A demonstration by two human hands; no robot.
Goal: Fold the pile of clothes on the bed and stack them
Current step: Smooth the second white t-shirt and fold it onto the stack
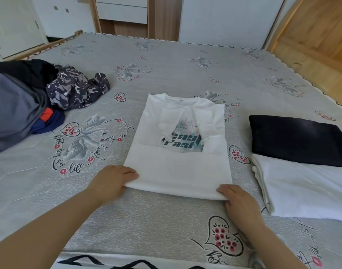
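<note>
white printed t-shirt (pixel 177 167), black folded garment (pixel 298 138), grey swan-patterned bedsheet (pixel 166 65)

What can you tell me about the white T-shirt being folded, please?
The white T-shirt lies flat mid-bed, collar away, sleeves folded inward over a teal and dark print. Its hem is folded up over the lower part. The left hand and right hand grip the near corners. It looks like soft cotton.

- T-shirt (pixel 177 167): white matt cloth, smooth.
- Bed cover (pixel 166 65): grey quilted cloth, faint sheen.
- Floor (pixel 321 35): glossy wood.
- Folded dark garment (pixel 296 140): matt cloth.
</note>
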